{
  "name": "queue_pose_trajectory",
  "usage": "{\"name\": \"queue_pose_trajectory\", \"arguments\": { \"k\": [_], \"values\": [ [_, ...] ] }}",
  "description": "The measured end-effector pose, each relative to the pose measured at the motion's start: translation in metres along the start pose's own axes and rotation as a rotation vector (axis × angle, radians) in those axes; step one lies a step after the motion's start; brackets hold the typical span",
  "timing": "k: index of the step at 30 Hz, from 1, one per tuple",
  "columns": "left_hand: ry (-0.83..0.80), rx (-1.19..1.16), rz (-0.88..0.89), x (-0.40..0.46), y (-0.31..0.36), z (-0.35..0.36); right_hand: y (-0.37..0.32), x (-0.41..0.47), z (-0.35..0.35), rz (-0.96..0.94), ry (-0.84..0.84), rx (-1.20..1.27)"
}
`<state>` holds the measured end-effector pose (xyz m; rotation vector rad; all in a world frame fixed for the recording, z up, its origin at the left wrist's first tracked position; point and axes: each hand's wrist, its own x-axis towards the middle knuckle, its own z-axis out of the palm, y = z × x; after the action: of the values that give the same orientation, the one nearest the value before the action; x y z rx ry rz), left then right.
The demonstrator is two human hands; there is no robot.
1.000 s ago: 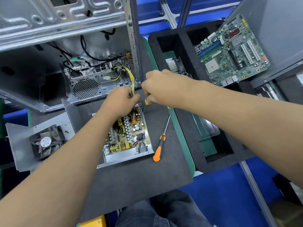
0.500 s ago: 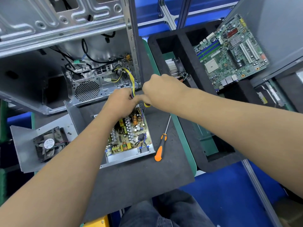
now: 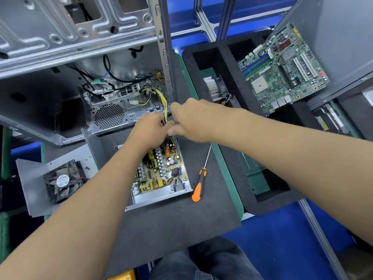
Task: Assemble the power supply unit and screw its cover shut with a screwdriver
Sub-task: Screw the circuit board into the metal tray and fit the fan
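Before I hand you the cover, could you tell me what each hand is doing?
Left hand: grips the wire bundle.
Right hand: at the same wires; grip cannot be told.

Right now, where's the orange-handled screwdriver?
In the head view, the orange-handled screwdriver lies untouched on the dark grey mat, just right of the open metal power supply tray, below the right hand.

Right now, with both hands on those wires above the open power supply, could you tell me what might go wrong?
The left hand and right hand work the wire bundle directly over the exposed circuit board; a hard tug might strain its joints. The screwdriver lies loose beside the tray, so a forearm could knock it away. Wires left bunched might get pinched under the fan cover.
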<state>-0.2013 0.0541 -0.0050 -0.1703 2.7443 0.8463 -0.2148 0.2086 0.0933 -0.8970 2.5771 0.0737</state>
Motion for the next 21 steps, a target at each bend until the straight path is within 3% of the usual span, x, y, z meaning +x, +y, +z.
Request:
{"name": "queue_pose_trajectory", "arguments": {
  "k": [2,6,10,15,18,21],
  "values": [
    [-0.002,-0.007,-0.012,0.0,0.0,0.001,0.002,0.001,0.0,-0.05,-0.047,0.011],
    [-0.021,-0.046,-0.032,0.0,0.001,0.002,0.002,0.007,-0.003,-0.102,0.05,-0.111],
    [-0.036,-0.096,-0.041,0.003,0.001,0.001,0.0,0.007,0.001,-0.029,0.133,-0.156],
    [-0.029,-0.117,-0.089,0.005,-0.001,0.004,0.01,-0.001,0.007,-0.062,-0.009,0.013],
    [-0.03,-0.138,-0.092,0.006,-0.001,0.004,0.013,0.0,0.008,-0.128,0.058,-0.122],
    [-0.014,-0.148,-0.078,0.004,0.0,0.003,0.012,-0.001,0.012,-0.061,0.091,-0.168]
  ]
}}
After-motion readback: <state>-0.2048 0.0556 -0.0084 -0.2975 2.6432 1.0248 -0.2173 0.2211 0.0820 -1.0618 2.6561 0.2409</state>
